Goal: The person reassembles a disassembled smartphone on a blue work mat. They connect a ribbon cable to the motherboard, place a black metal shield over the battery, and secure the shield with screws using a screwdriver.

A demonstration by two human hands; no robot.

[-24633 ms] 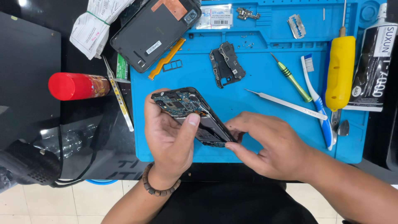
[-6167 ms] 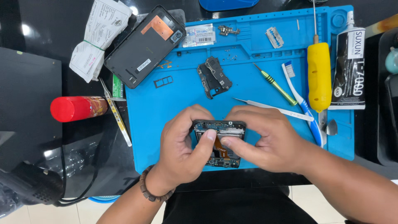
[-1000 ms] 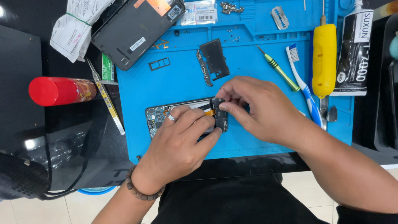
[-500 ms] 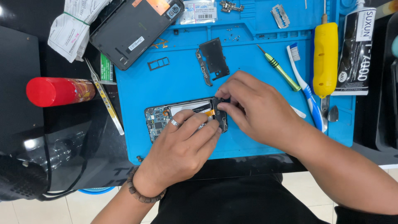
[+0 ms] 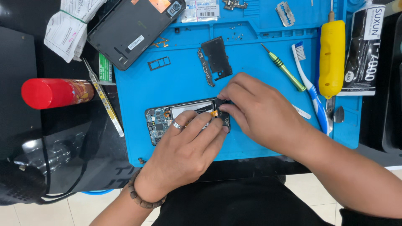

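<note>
Both hands (image 5: 217, 125) on the opened phone (image 5: 161, 121) — fingertips at its right end.

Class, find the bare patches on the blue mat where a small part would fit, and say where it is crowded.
Bare mat between SIM tray and opened phone; also below the phone. Crowded: the right side, around screwdriver, toothbrush.

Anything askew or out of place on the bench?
Loose razor blade lies bare at the mat's top edge. Back cover hangs off the mat's top-left corner. Opened phone lies flat under both hands; nothing spilled.
</note>
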